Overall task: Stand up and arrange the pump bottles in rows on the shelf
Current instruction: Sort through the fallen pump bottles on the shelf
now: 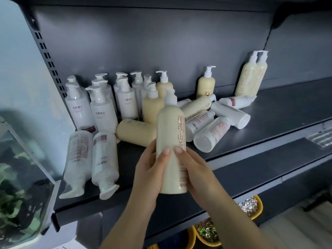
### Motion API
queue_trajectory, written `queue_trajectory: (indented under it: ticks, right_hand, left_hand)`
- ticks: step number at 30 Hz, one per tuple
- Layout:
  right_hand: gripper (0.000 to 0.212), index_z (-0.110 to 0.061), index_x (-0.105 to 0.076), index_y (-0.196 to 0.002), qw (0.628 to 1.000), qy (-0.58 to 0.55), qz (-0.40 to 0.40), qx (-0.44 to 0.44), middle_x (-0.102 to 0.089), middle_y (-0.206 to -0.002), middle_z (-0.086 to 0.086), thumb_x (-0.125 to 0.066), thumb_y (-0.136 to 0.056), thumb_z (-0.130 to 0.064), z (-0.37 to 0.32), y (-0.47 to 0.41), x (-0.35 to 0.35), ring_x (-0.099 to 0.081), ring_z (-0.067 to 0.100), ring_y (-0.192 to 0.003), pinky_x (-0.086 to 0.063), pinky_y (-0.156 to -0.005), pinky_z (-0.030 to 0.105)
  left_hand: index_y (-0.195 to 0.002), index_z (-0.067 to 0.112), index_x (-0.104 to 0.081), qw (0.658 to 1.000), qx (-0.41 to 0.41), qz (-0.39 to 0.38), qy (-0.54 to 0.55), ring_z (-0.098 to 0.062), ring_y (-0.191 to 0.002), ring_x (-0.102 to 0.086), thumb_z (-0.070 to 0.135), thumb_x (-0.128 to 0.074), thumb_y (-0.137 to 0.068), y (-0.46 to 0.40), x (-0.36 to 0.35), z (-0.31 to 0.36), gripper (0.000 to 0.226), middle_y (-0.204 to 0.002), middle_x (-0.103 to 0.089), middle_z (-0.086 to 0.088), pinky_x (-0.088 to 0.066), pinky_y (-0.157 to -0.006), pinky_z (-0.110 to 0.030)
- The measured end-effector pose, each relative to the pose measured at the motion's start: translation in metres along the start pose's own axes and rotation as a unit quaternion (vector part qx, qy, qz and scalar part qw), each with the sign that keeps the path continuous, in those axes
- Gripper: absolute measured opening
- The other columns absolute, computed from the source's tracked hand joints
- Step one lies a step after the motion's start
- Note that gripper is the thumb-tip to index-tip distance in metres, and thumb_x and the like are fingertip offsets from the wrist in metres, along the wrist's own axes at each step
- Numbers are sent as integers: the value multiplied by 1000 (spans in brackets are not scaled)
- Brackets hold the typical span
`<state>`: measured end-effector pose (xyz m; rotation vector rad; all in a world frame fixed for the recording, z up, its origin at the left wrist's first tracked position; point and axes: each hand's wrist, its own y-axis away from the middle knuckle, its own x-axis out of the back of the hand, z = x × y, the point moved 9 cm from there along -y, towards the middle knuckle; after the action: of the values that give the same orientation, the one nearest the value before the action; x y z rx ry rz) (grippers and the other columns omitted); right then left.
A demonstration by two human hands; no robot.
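Observation:
Both hands hold one cream pump bottle (pixel 170 137) upright in front of the dark shelf (pixel 269 112): my left hand (pixel 149 173) wraps its left side and my right hand (pixel 194 173) its right. Several white pump bottles (pixel 102 108) stand in rows at the back left, with cream ones (pixel 152 105) beside them. Two white bottles (pixel 105 162) lie near the front left edge. A cream bottle (pixel 136 130) lies behind the held one. Several white bottles (pixel 212 133) lie in a heap to the right. One cream bottle (pixel 205 85) and a cream pair (pixel 251 76) stand at the back right.
A glass tank with green plants (pixel 18 194) stands at the left, beside the shelf end. Below the shelf, yellow pots (pixel 251 207) with pebbles and plants sit on the floor. The shelf's right half is bare dark metal.

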<state>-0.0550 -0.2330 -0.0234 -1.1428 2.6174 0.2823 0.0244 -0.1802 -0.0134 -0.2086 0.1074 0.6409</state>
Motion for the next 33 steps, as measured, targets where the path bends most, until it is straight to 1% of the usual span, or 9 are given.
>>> queue_trajectory:
  ticks: [4,8,10,12,14,17,23,29,33]
  right_hand:
    - [34,-25,-65,-96,995,1,101,25,-73,-92,0,-58,-69,-46,-14,4,47,-69,17,-88,-57,-77,36]
    - [30,-16,-66,-95,986,-4,163,9,-72,-89,6,-55,-83,-42,-32,-7,108,-69,21,-82,-58,-73,39]
    - [26,-18,-64,-88,981,13,192,13,-71,-83,4,-55,-84,-42,-47,-13,148,-68,19,-76,-57,-66,35]
    - [17,-25,-62,-81,973,59,221,31,-69,-82,0,-56,-84,-41,-73,-19,196,-66,16,-76,-53,-60,30]
    - [14,-29,-61,-78,957,139,249,56,-66,-82,-5,-58,-84,-42,-104,-29,250,-63,12,-76,-47,-57,26]
    - [21,-24,-61,-89,926,257,270,63,-61,-78,-9,-59,-83,-44,-143,-58,325,-58,9,-71,-43,-54,23]
    - [42,-15,-62,-112,867,403,293,-8,-59,-92,3,-61,-81,-44,-169,-118,420,-55,24,-82,-43,-74,32]
    - [55,-18,-50,-129,828,472,301,-24,-62,-115,9,-58,-82,-46,-180,-144,450,-56,31,-98,-39,-71,31]
    - [54,-18,-51,-127,816,490,306,-19,-63,-115,9,-57,-83,-47,-182,-149,455,-54,29,-92,-39,-69,32]
  left_hand:
    - [-112,44,-49,998,-13,-45,-53,6,-86,-63,54,-46,-81,-10,-49,-2,33,-102,-63,16,-53,-68,-14]
    - [-94,55,-44,983,-37,-96,-153,26,-80,-51,40,-35,-91,-29,-104,1,17,-92,-53,29,-41,-67,2]
    - [-103,49,-49,966,-67,-92,-231,26,-82,-47,35,-41,-92,-44,-121,4,20,-91,-45,34,-34,-68,7]
    - [-115,33,-55,942,-88,-41,-321,17,-86,-45,32,-46,-91,-72,-126,10,26,-93,-43,31,-35,-72,3]
    - [-117,25,-56,928,-87,28,-361,3,-94,-50,30,-49,-90,-108,-126,14,29,-101,-53,20,-38,-79,-10]
    - [-120,18,-56,908,-47,72,-410,-11,-108,-50,27,-51,-89,-148,-147,3,32,-120,-58,1,-34,-89,-23]
    - [-113,21,-60,896,4,143,-421,-12,-96,-51,26,-52,-88,-163,-171,-10,27,-103,-55,6,-35,-82,-24]
    - [-108,23,-63,887,14,150,-437,-10,-96,-50,28,-53,-88,-173,-189,-17,23,-101,-56,8,-38,-83,-26]
    - [-103,24,-64,897,-20,110,-427,-3,-96,-49,29,-54,-87,-177,-223,-27,19,-98,-58,14,-34,-82,-21]
